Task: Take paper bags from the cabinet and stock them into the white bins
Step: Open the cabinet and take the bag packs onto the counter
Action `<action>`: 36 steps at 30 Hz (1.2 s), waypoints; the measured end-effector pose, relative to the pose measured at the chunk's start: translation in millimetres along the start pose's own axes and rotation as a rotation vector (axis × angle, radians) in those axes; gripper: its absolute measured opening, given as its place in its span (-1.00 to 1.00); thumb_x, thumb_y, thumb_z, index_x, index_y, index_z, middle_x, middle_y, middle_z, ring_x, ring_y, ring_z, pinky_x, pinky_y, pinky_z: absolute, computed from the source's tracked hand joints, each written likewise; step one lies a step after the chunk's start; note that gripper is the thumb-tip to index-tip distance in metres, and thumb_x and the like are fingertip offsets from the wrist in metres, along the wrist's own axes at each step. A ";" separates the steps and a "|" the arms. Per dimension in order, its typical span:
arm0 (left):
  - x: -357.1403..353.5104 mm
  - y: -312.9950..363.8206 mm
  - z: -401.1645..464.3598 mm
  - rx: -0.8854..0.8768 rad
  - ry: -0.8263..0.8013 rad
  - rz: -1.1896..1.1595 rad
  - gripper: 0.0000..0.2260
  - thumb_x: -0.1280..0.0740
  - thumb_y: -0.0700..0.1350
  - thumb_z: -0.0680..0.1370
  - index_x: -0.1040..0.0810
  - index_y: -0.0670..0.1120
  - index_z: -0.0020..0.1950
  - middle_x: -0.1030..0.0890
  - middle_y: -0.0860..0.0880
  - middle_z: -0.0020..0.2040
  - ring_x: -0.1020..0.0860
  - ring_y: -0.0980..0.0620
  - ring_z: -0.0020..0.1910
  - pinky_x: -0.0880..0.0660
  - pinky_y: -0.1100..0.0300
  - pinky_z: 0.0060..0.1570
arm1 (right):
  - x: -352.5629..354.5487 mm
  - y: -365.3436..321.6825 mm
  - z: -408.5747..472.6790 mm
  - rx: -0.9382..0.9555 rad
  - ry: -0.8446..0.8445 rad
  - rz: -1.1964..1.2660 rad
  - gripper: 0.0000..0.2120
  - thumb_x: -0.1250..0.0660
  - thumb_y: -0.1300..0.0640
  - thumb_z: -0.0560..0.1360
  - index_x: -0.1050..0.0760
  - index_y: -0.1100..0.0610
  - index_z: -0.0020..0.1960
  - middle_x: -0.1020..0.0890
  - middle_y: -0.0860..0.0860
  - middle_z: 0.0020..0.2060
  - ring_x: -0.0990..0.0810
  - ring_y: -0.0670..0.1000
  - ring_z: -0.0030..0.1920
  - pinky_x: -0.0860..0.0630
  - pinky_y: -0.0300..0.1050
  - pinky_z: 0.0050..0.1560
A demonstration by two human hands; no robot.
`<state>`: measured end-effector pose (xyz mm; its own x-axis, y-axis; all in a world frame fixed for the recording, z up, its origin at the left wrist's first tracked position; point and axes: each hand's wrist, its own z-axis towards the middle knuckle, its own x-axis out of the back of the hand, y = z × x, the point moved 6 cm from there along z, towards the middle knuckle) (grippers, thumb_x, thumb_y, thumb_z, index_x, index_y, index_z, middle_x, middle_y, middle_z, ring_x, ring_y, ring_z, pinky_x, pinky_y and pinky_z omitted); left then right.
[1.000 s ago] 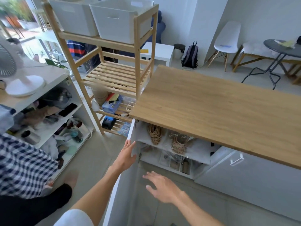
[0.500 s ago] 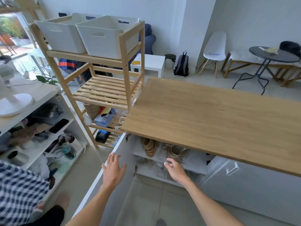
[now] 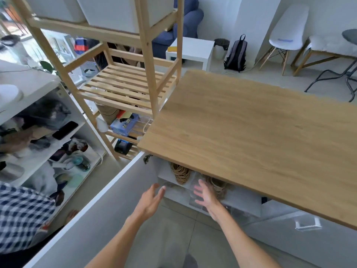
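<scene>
Bright room with pale floor tiles (image 3: 179, 225) and white walls. At far left, white shelving (image 3: 63, 136) crammed with odds and ends, a checked sleeve (image 3: 21, 215) in the lower corner. Next along, a wooden rack (image 3: 146, 78) carrying two white bins (image 3: 123, 12) on its top shelf, only their lower parts in view. Below centre, an open white cabinet door (image 3: 100, 215) swung out toward the camera. Just right of its inner face, left hand (image 3: 149, 200), fingers straight and slightly spread, holding nothing. Inside the cabinet (image 3: 241, 200), on the upper shelf under the wooden countertop (image 3: 260, 136), paper bags (image 3: 180, 173) showing mostly as bundles of twine handles. Right hand (image 3: 205, 198) just before the second bundle, fingers spread, touching nothing clearly. Farther right, a closed door with a white handle (image 3: 308, 225); beyond, a backpack (image 3: 235, 55), a white chair (image 3: 287, 35).
</scene>
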<state>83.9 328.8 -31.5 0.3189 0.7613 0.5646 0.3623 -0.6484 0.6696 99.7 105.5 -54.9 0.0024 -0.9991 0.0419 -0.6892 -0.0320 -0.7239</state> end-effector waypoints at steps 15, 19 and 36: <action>-45.4 -58.1 223.0 0.007 0.132 -0.421 -0.55 -0.11 0.16 0.66 -0.39 -0.05 0.47 -0.45 -0.07 0.43 -0.42 -0.05 0.39 -0.28 -0.01 0.45 | 22.5 10.3 251.4 0.248 0.269 0.119 -0.36 -0.27 -0.49 0.29 -0.60 -0.06 0.13 -0.48 -0.18 -0.14 -0.45 -0.17 -0.16 -0.47 -0.26 -0.16; -59.2 -67.9 258.7 0.013 0.144 -0.525 -0.38 -0.11 0.35 0.57 -0.36 -0.02 0.49 -0.44 -0.09 0.44 -0.42 -0.08 0.41 -0.27 -0.11 0.46 | 0.2 -1.0 270.9 0.270 0.219 0.106 -0.67 -0.23 -0.37 0.45 -0.42 -0.12 -0.17 -0.38 -0.18 -0.26 -0.33 -0.18 -0.24 -0.25 -0.21 -0.22; -68.3 -72.8 248.3 0.138 -0.036 -0.787 -0.56 -0.28 0.28 0.50 -0.58 -0.02 0.17 -0.69 -0.09 0.08 -0.60 -0.11 0.14 -0.45 -0.13 0.30 | -43.6 39.1 265.9 -0.113 0.103 0.177 -0.17 -0.34 -0.51 0.29 -0.41 -0.06 0.40 -0.56 0.15 0.30 -0.54 0.26 0.24 -0.43 0.34 0.29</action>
<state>253.3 321.8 -238.7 -0.0478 0.9967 -0.0662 0.5972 0.0816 0.7980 265.3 140.7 -268.2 -0.1958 -0.9806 -0.0041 -0.7489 0.1522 -0.6450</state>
